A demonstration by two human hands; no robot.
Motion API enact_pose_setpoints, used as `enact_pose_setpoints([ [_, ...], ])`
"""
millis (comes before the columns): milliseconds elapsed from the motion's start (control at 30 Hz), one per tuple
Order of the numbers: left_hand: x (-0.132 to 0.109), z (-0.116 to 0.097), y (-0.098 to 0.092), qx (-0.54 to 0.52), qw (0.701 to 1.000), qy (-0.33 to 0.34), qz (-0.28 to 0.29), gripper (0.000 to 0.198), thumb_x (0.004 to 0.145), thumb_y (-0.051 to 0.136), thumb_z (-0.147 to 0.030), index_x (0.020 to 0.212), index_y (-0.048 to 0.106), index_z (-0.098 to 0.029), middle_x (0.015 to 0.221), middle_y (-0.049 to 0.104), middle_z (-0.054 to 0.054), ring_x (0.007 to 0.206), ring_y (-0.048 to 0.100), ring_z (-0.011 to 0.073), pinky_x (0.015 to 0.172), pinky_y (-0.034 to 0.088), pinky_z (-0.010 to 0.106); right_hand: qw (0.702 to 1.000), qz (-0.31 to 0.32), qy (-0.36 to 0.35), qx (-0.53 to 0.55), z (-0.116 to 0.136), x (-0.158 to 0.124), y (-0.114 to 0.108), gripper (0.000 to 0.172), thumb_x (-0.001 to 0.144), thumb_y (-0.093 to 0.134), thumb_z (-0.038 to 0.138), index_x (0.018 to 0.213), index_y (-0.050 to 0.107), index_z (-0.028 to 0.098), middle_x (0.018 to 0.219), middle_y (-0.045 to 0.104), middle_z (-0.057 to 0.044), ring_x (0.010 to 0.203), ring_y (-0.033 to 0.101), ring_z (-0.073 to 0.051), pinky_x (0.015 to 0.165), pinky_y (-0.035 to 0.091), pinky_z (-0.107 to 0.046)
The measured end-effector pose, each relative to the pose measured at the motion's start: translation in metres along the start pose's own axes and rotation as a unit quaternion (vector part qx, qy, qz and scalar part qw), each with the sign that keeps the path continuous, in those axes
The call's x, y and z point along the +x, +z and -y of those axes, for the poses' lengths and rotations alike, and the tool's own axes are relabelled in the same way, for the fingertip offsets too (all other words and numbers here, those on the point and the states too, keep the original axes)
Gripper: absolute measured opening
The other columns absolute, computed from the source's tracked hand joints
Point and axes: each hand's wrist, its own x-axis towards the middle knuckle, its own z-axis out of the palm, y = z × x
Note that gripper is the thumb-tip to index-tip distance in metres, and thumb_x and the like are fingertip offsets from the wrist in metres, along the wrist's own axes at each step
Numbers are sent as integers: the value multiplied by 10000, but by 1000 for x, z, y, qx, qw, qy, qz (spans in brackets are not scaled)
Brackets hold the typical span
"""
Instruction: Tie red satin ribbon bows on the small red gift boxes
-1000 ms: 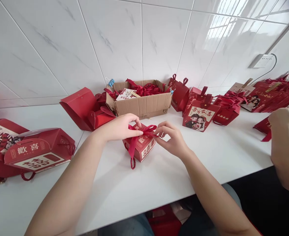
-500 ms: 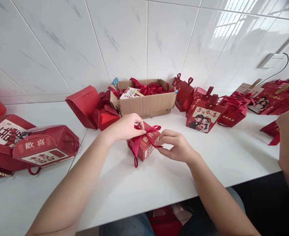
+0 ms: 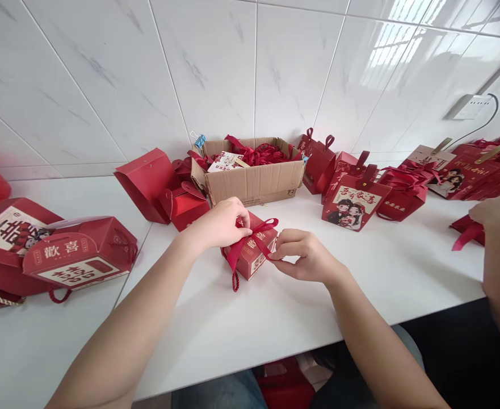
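Note:
A small red gift box (image 3: 256, 262) with pale lettering sits on the white table in front of me. A red ribbon (image 3: 265, 226) is tied in a bow across its top, and a twisted red cord hangs at its near left corner. My left hand (image 3: 226, 222) lies over the box's left side, thumb and fingers closed on the ribbon near the bow's knot. From the right, my right hand (image 3: 303, 254) pinches a ribbon end just beside the box. The fingers of my left hand partly cover the bow.
Behind the box stands a cardboard box (image 3: 253, 180) full of red ribbons. Red boxes (image 3: 83, 253) lie at left, and red bags (image 3: 354, 203) stand at right. A co-worker's hand (image 3: 499, 218) holds a red item at the right edge.
My right hand has shifted slightly, drawing the ribbon end flatter over the box's side. My left hand stays in place. The co-worker's hand has moved left and down over its red item.

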Motion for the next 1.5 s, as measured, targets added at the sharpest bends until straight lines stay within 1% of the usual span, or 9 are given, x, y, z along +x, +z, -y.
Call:
enact_pose_setpoints([
  [367,0,2,-3,-5,1000,15,4,208,772,573,-397,735,651,-207,1136,585,62,907,622,223,694,516,324,996,20,47,75,3,1,-5,36,802,667,259,782,658,230,792,669,-36,699,596,-163,637,490,-308],
  [467,-2,0,-10,-38,999,15,30,263,778,582,-469,806,649,-216,1123,617,55,899,634,218,688,518,310,989,-70,99,87,-1,2,-6,222,876,574,392,739,631,226,693,618,-28,643,553,-163,618,456,-320],
  [633,-7,12,-25,-81,993,-82,19,500,784,512,-669,1060,600,-260,1069,688,58,842,662,225,629,512,294,924,-269,248,114,-14,5,1,375,918,434,546,841,621,230,874,637,-54,870,586,-198,742,452,-332],
  [767,-9,28,-34,-119,982,-133,68,601,755,486,-741,1101,595,-262,1181,663,83,895,678,244,672,528,305,870,-234,358,245,-17,11,8,453,864,446,629,948,617,218,1081,634,-70,1006,600,-211,780,468,-317],
  [900,-10,31,-38,-155,976,-137,64,572,769,455,-754,1085,608,-304,1285,612,40,1069,627,246,815,524,323,847,-211,416,257,-18,12,11,451,809,509,644,816,576,198,865,610,-29,801,601,-168,675,444,-283],
  [1000,-14,26,-42,-107,986,-128,-24,522,798,448,-720,1054,633,-304,1186,657,22,1043,618,247,830,506,338,832,-274,425,227,-21,11,8,435,791,534,630,719,512,202,718,531,12,658,533,-130,595,395,-260],
  [1100,-20,23,-47,-76,988,-111,-74,463,791,522,-651,1048,649,-288,1062,692,23,945,638,230,787,506,324,832,-320,398,218,-23,10,6,375,786,567,581,768,526,208,778,563,2,737,557,-141,639,414,-261],
  [1300,-13,26,-39,-89,989,-99,56,467,717,639,-608,1035,634,-266,1087,705,30,875,665,209,685,510,285,835,-246,394,294,-17,12,11,381,771,609,542,965,572,216,1039,609,-43,974,601,-190,799,468,-315],
  [1500,10,18,-3,-168,985,-37,7,297,770,632,-472,917,629,-215,989,720,43,879,669,202,721,519,290,839,-265,385,279,-17,11,7,378,784,616,533,990,623,215,1022,644,-47,962,612,-185,843,463,-321],
])
